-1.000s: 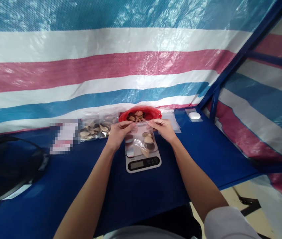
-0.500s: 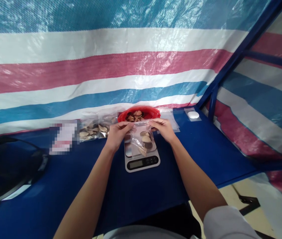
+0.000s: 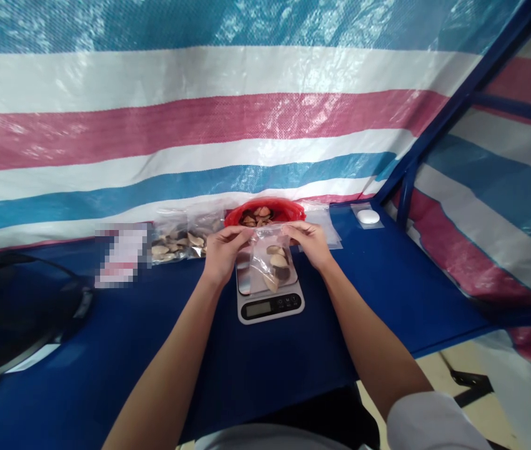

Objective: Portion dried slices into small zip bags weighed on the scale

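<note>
Between my two hands is a clear zip bag (image 3: 262,265) with several pale and brown dried slices (image 3: 278,261) in its right part. My left hand (image 3: 224,249) pinches the bag's top left corner, and my right hand (image 3: 310,240) pinches the top right. The bag lies over the metal plate of a white kitchen scale (image 3: 272,307); its display figures are too faint to read. Just behind my fingers stands a red bag-like container (image 3: 288,211) with more brown slices (image 3: 260,216) inside.
Filled clear bags of slices (image 3: 172,244) lie left of the red container. Flat clear bags (image 3: 326,225) lie to its right, then a white oval object (image 3: 368,217) on a small bag. A black round object (image 3: 17,312) sits on the blue table (image 3: 143,319) at left. Striped sheeting (image 3: 200,119) rises behind.
The view has shifted slightly. Both hands still grip the top edge of the bag over the scale, with hardly any movement.
</note>
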